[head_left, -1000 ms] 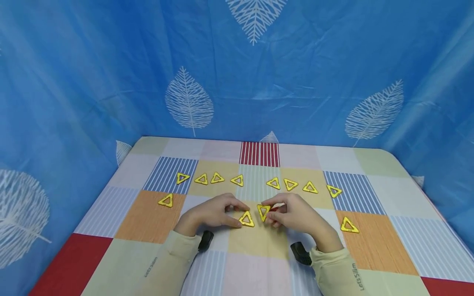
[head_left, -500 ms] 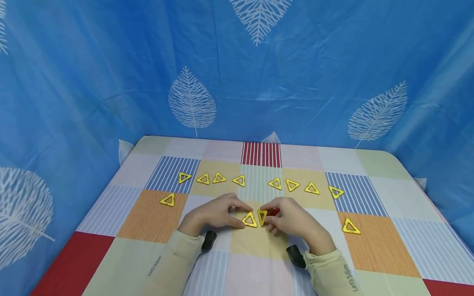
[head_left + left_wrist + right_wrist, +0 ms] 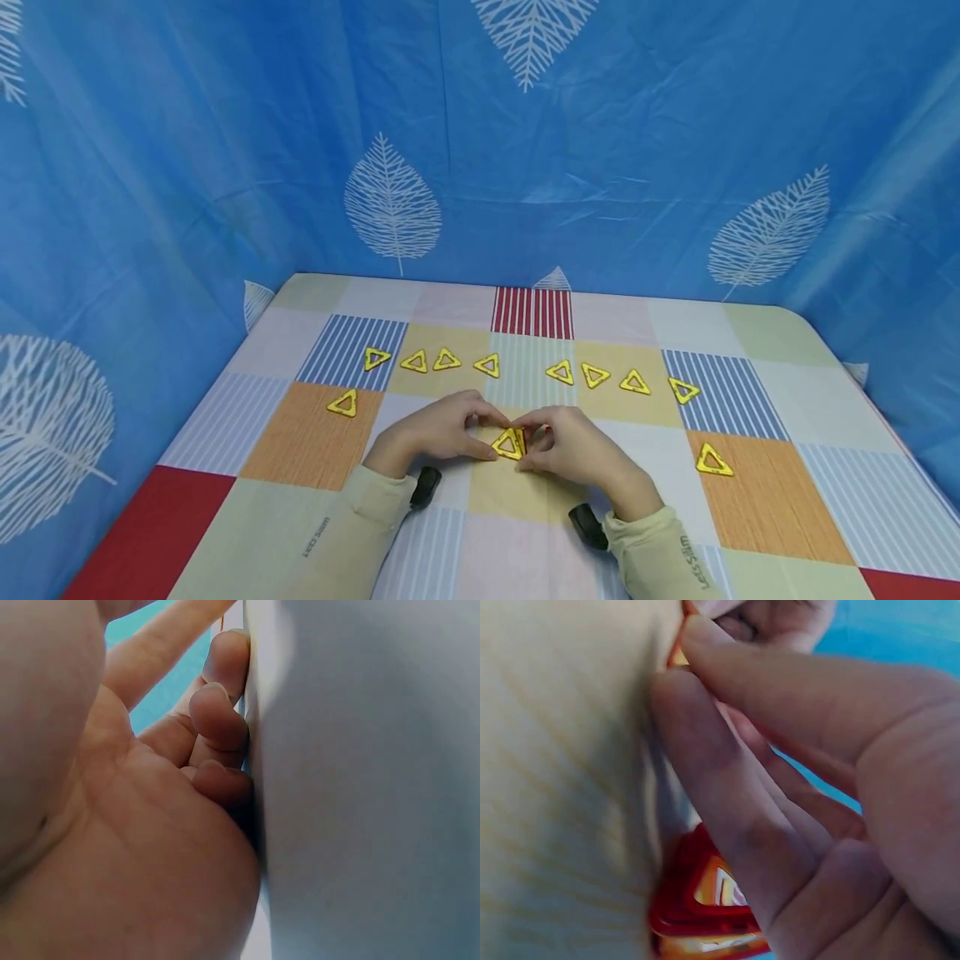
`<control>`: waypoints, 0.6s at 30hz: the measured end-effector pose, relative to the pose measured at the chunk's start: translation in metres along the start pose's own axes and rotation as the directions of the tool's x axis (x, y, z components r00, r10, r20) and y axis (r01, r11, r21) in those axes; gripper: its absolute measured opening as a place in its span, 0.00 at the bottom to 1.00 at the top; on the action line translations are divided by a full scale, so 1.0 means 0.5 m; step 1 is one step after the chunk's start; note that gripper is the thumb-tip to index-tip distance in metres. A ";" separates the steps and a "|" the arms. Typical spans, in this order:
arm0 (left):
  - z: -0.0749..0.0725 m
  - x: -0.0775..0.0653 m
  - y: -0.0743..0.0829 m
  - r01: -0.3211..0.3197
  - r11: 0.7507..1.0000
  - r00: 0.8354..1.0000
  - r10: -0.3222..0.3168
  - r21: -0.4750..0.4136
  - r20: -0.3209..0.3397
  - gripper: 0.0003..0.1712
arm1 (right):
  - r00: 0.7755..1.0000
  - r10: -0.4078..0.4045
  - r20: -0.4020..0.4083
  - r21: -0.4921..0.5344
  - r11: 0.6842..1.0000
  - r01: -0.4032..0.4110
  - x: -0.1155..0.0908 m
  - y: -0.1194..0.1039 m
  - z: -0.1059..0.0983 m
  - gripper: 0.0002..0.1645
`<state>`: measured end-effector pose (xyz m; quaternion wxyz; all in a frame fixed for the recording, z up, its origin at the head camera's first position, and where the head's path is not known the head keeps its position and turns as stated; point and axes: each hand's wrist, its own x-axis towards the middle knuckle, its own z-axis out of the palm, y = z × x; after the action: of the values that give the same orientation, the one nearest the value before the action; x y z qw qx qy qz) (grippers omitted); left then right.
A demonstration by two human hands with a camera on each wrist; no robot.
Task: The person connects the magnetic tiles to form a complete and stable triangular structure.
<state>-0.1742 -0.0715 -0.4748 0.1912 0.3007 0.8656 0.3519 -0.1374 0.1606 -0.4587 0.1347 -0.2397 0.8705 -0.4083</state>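
Note:
At the table's middle, a yellow triangle frame [image 3: 509, 455] lies flat on the cloth. My left hand [image 3: 442, 429] holds it between curved index finger and thumb. From the right, my right hand [image 3: 576, 450] pinches a second yellow triangle frame [image 3: 520, 439], tilted up against the first one's right side; fingers hide most of it. In the right wrist view, a red-edged triangular piece [image 3: 682, 896] shows beside the fingers; I cannot tell whether they hold it. The left wrist view shows the palm and curled fingertips [image 3: 225, 664] near the table surface, without the triangle.
Several more yellow triangle frames [image 3: 635, 382] lie in a loose row across the far part of the patchwork-covered table [image 3: 525, 542]. One triangle [image 3: 343, 403] lies farther left and another [image 3: 713, 460] farther right. A blue leaf-patterned curtain [image 3: 480, 183] surrounds the back and sides.
My right hand has moved left, bringing its triangle against the flat one and turning it more on edge. My left hand keeps its hold. The view has shifted slightly.

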 end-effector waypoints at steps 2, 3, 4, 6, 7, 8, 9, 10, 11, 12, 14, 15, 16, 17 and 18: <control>0.000 0.002 0.000 0.009 1.000 1.000 -0.009 0.000 -0.013 0.19 | 1.000 -0.008 -0.018 -0.007 1.000 0.008 0.003 0.002 0.004 0.25; -0.001 0.003 0.001 0.012 1.000 1.000 -0.012 -0.001 -0.021 0.17 | 1.000 -0.007 -0.027 -0.013 1.000 0.007 0.004 0.002 0.006 0.25; -0.001 0.003 0.002 0.017 1.000 0.999 -0.017 -0.005 -0.029 0.16 | 0.999 -0.003 -0.033 -0.019 1.000 0.002 0.005 0.001 0.007 0.25; -0.001 0.004 0.004 0.029 0.999 0.998 -0.030 -0.014 -0.046 0.12 | 0.999 0.009 -0.044 -0.030 0.999 -0.010 0.006 -0.001 0.010 0.24; 0.000 0.005 0.005 0.032 0.999 0.998 -0.033 -0.021 -0.052 0.11 | 0.998 0.017 -0.053 -0.042 0.999 -0.019 0.006 -0.002 0.010 0.24; 0.001 0.005 0.006 0.035 0.999 0.998 -0.036 -0.025 -0.056 0.10 | 0.998 0.029 -0.058 -0.051 0.998 -0.031 0.007 -0.003 0.011 0.24; 0.001 0.005 0.007 0.032 0.999 0.998 -0.034 -0.029 -0.060 0.10 | 0.997 0.036 -0.068 -0.066 0.997 -0.040 0.007 -0.004 0.011 0.24; 0.002 0.005 0.007 0.029 0.999 0.997 -0.031 -0.029 -0.064 0.09 | 0.996 0.045 -0.077 -0.079 0.996 -0.051 0.007 -0.005 0.012 0.24; 0.003 0.005 0.008 0.029 0.999 0.997 -0.031 -0.029 -0.068 0.09 | 0.995 0.053 -0.084 -0.092 0.994 -0.060 0.007 -0.006 0.012 0.25; 0.004 0.005 0.009 0.027 0.999 0.997 -0.029 -0.030 -0.070 0.09 | 0.994 0.060 -0.091 -0.106 0.992 -0.069 0.006 -0.007 0.012 0.25; 0.005 0.005 0.010 0.024 0.999 0.997 -0.026 -0.030 -0.075 0.09 | 0.992 0.075 -0.101 -0.119 0.989 -0.087 0.007 -0.007 0.013 0.25; 0.005 0.005 0.010 0.023 0.999 0.997 -0.025 -0.032 -0.076 0.09 | 0.991 0.084 -0.104 -0.122 0.988 -0.097 0.006 -0.009 0.014 0.25; 0.006 0.005 0.010 0.024 0.999 0.997 -0.026 -0.033 -0.075 0.09 | 0.990 0.095 -0.105 -0.117 0.987 -0.108 0.006 -0.009 0.015 0.26; 0.006 0.005 0.010 0.027 0.999 0.997 -0.030 -0.035 -0.074 0.09 | 0.989 0.104 -0.107 -0.112 0.987 -0.116 0.006 -0.010 0.016 0.26; 0.006 0.005 0.010 0.029 0.999 0.997 -0.031 -0.037 -0.072 0.09 | 0.987 0.114 -0.114 -0.107 0.986 -0.126 0.007 -0.011 0.017 0.26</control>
<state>-0.1728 -0.0657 -0.4736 0.1703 0.2712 0.8699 0.3751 -0.1347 0.1501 -0.4599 0.0982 -0.1718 0.9112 -0.3614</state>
